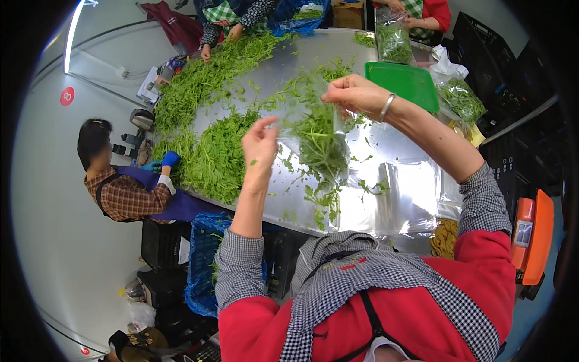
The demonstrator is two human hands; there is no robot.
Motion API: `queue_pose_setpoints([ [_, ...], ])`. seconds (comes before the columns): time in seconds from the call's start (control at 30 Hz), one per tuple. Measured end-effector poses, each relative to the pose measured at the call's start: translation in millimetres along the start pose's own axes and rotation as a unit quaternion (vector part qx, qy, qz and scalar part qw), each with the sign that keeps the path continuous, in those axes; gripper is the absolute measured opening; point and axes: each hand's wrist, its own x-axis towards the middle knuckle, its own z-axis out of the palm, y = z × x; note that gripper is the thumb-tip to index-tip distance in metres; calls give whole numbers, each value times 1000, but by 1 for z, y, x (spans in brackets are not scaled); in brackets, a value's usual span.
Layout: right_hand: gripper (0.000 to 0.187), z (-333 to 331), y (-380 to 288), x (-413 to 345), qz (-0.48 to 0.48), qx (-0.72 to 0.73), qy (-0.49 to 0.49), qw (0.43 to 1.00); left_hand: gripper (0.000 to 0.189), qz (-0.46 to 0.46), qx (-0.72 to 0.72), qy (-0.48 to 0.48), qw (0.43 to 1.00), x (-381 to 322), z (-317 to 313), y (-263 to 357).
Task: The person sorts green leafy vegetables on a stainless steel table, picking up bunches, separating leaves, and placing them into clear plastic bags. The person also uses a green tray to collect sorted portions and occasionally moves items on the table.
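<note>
Over the metal table, a clear plastic bag (322,145) hangs partly filled with leafy greens. My right hand (357,94), with a silver bangle at the wrist, pinches the bag's upper edge between thumb and fingers. On the other side, my left hand (261,141) is raised close to the bag's left edge. It is blurred, so whether its fingers grip the film cannot be made out. A bit of leaf sticks to the back of that hand. Loose sprigs (323,203) lie below the bag. Flat empty plastic bags (389,199) are spread along the near table edge.
Heaped greens (226,158) cover the table's left side. A green tray (401,85) and a filled bag (462,98) are at the right. Co-workers stand left and at the far edge. A blue-lined crate (199,267) sits below the near edge; an orange container (536,240) is at right.
</note>
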Motion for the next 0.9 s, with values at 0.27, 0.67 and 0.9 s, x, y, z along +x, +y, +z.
queue_pose_setpoints([
  [0.27, 31, -2, 50, -18, 87, -41, -16, 995, 61, -79, 43, -25, 996, -7, -11, -70],
  [0.67, 64, -32, 121, -8, 90, 52, -144, 984, 28, -168, 39, -15, 985, 7, -16, -105],
  [0.9, 131, -62, 239, 107, 165, -570, 130, 794, 30, -188, -183, 12, 965, -5, 11, -86],
])
